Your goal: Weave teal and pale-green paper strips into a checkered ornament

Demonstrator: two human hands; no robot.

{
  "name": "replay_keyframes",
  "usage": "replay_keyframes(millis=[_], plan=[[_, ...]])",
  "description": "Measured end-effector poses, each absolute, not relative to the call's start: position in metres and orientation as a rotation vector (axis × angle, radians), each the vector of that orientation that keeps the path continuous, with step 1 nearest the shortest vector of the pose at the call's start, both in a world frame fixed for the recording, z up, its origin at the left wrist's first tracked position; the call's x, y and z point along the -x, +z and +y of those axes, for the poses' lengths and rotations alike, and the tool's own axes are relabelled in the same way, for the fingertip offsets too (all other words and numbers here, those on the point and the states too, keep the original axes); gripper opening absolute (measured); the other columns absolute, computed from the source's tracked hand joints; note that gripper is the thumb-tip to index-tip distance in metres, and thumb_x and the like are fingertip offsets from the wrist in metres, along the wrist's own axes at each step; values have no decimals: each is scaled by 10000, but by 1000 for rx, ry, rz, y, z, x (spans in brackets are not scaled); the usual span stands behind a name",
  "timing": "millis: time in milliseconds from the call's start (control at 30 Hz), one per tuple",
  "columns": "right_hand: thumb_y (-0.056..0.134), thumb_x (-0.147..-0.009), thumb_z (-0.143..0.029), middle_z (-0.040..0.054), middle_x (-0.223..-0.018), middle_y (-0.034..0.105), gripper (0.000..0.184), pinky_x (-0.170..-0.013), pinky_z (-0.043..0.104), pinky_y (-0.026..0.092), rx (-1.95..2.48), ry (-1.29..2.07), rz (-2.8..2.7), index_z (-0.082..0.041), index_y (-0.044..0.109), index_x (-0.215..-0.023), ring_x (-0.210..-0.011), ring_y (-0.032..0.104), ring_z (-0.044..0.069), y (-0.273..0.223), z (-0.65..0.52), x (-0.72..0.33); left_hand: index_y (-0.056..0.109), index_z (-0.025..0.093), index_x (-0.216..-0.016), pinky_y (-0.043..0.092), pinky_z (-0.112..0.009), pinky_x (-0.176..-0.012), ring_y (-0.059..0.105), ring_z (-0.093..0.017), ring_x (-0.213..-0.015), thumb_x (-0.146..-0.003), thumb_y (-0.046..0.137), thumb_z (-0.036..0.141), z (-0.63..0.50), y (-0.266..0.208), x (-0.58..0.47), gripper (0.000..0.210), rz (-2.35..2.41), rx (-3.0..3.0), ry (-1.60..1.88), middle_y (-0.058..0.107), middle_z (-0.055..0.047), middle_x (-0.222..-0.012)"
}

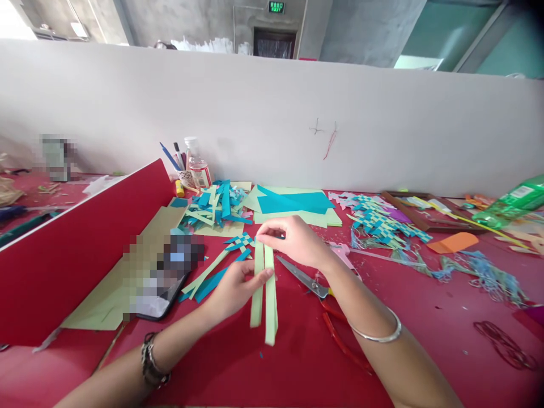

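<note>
Two pale green paper strips (271, 309) hang side by side over the red table. At their top ends, my right hand (295, 241) pinches them between thumb and fingers. Lower down, my left hand (238, 283) has its thumb pressed across the strips, its fingers partly hidden behind them. Just left lies a partly woven blue and green paper piece (238, 243), with loose green strips (208, 276) and blue strips (221, 277) beside it. Scissors (306, 279) with red handles rest under my right forearm, blades pointing toward the strips.
Behind my hands are a heap of cut strips (221, 204) and flat paper sheets (293, 204). A phone (165, 277) lies left, by a red divider (85, 243). Woven pieces (378, 218), tangled threads (488, 277), a brown tray (433, 212) and a green bottle (516, 201) occupy the right.
</note>
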State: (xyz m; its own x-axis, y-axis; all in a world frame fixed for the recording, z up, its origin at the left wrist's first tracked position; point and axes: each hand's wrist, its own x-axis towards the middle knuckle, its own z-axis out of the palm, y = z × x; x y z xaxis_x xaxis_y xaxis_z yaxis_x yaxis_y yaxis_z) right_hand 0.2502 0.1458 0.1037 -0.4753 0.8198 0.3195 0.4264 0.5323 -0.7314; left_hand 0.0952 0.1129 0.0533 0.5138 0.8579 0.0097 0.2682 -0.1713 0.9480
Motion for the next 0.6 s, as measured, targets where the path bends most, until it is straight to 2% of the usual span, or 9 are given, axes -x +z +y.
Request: replay_keyframes(millis=[67, 167, 300, 433, 500, 600], plan=[[490, -799, -274, 0, -685, 596, 171, -564, 229, 371, 1035, 765, -2110, -167, 615, -752, -614, 500, 98, 102, 147, -252, 470, 157, -558, 330, -218, -450, 392, -94, -479, -775, 458, 474, 114, 47, -95, 384, 994, -1673, 693, 432, 33, -514], [486, -804, -310, -8, -639, 563, 201, -517, 223, 335, 1080, 775, -2115, -164, 610, -741, -563, 456, 89, 101, 147, -252, 475, 160, -540, 284, -219, -415, 333, -83, -444, -766, 469, 479, 116, 39, -90, 391, 1015, -1661, 661, 403, 40, -482], [480, -807, -353, -13, -611, 533, 244, -489, 215, 311, 1080, 804, -2128, -160, 606, -729, -530, 418, 81, 98, 148, -249, 527, 151, -579, 351, -226, -446, 431, -107, -477, -767, 481, 479, 116, 35, -85, 381, 1012, -1643, 611, 512, 9, -526], [492, -802, -324, -9, -626, 543, 215, -503, 209, 319, 1067, 809, -2155, -160, 615, -737, -558, 441, 85, 96, 148, -247, 575, 148, -733, 445, -253, -611, 563, -162, -668, -766, 505, 433, 120, 41, -83, 295, 921, -1620, 670, 627, -36, -727], [495, -800, -315, -10, -625, 546, 205, -501, 207, 319, 1064, 829, -2165, -158, 615, -744, -556, 445, 84, 95, 148, -246, 569, 147, -787, 442, -258, -656, 558, -169, -725, -761, 510, 420, 123, 46, -82, 280, 914, -1659, 753, 622, -33, -773], [494, -796, -308, -11, -626, 551, 198, -494, 207, 318, 1047, 895, -2180, -156, 612, -753, -547, 446, 83, 94, 147, -242, 569, 135, -781, 415, -250, -651, 517, -157, -704, -786, 467, 423, 128, 50, -79, 306, 994, -1745, 844, 591, -16, -731]])
